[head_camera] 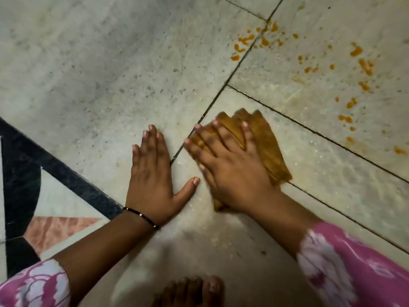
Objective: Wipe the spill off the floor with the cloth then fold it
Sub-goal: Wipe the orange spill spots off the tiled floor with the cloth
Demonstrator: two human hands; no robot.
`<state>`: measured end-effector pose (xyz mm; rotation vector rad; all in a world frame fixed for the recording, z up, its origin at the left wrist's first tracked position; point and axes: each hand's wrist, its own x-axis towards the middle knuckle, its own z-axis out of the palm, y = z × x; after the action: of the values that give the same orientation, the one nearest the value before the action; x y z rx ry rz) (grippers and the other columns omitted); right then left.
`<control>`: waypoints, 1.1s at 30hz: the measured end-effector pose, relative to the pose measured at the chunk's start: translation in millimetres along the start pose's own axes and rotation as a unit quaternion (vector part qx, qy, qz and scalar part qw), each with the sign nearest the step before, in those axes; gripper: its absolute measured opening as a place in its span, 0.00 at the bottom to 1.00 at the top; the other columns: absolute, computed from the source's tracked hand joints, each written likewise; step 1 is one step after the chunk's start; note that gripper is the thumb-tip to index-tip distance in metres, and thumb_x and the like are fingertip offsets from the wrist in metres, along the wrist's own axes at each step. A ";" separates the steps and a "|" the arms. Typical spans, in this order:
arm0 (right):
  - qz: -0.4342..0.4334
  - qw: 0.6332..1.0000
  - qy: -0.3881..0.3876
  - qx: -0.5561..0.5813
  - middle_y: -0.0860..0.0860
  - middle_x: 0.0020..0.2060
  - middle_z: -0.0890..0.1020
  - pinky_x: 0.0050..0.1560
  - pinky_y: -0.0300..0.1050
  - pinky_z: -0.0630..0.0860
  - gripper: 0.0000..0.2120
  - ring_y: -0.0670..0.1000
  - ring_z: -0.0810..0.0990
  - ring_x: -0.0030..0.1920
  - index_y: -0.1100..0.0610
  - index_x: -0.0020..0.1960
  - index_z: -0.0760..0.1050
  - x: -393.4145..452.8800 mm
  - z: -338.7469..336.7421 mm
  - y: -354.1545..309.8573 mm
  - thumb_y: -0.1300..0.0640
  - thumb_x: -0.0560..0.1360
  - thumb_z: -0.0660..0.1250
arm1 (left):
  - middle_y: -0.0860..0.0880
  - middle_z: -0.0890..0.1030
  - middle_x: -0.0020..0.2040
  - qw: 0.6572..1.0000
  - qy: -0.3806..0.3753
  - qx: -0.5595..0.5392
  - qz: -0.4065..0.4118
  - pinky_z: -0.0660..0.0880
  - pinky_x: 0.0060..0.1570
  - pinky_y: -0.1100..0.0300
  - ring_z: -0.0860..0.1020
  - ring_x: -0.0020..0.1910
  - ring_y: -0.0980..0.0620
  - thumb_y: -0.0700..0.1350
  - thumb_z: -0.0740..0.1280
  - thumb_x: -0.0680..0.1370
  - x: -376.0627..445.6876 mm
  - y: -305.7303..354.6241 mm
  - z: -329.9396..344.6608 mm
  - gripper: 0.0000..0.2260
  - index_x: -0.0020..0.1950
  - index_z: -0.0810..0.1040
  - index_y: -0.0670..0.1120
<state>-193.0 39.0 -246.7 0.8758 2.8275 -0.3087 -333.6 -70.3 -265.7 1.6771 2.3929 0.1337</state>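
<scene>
Pale tiled floor (110, 63), dark grout lines, patterned mat (33, 173) at near left. Right hand (232, 173) is pressing flat on the bunched orange cloth (270, 147), fingers spread apart, likely to push it while wiping. Left hand (152, 180) is lying flat just left of it, fingers together, thumb out, probably bracing. Orange spill (358, 63) is sitting far right, well apart from the cloth, not yet wiped.

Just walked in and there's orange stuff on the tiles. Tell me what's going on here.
A person is crouched on the floor, wiping up a spill. The right hand presses a brownish-orange cloth flat against the tiles, fingers spread over it. The left hand rests palm down beside it, bare, bracing. Orange splatters remain on the tiles beyond the cloth, so wiping is unfinished and folding has not begun.
</scene>
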 end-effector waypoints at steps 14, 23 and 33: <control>0.128 0.992 -0.009 -0.009 0.49 0.76 0.57 0.71 0.64 0.50 0.27 0.55 0.55 0.76 0.42 0.76 0.52 -131.3 10.6 60.2 0.45 0.77 0.48 | 0.36 0.47 0.77 0.974 0.015 -0.080 0.212 0.45 0.74 0.43 0.46 0.77 0.40 0.56 0.56 0.77 15.0 43.3 -5.1 0.36 0.77 0.50 0.36; 0.595 0.799 0.049 0.074 0.50 0.78 0.50 0.72 0.64 0.45 0.27 0.56 0.48 0.76 0.46 0.77 0.51 -182.1 9.6 153.0 0.43 0.80 0.45 | 0.45 0.56 0.77 0.891 -0.058 0.031 0.449 0.49 0.73 0.47 0.55 0.76 0.48 0.63 0.50 0.78 80.7 101.8 15.7 0.34 0.77 0.56 0.43; 0.396 0.916 0.039 0.056 0.46 0.77 0.56 0.73 0.60 0.42 0.28 0.48 0.48 0.76 0.45 0.77 0.51 -178.7 19.7 72.8 0.43 0.78 0.43 | 0.47 0.56 0.77 0.900 -0.051 0.033 0.431 0.50 0.73 0.47 0.54 0.76 0.50 0.64 0.50 0.78 78.4 101.6 17.0 0.34 0.77 0.56 0.44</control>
<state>-3.9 -3.3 -237.6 1.9697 2.2621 -0.3134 -262.2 37.4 -271.9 2.5713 1.4255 0.0932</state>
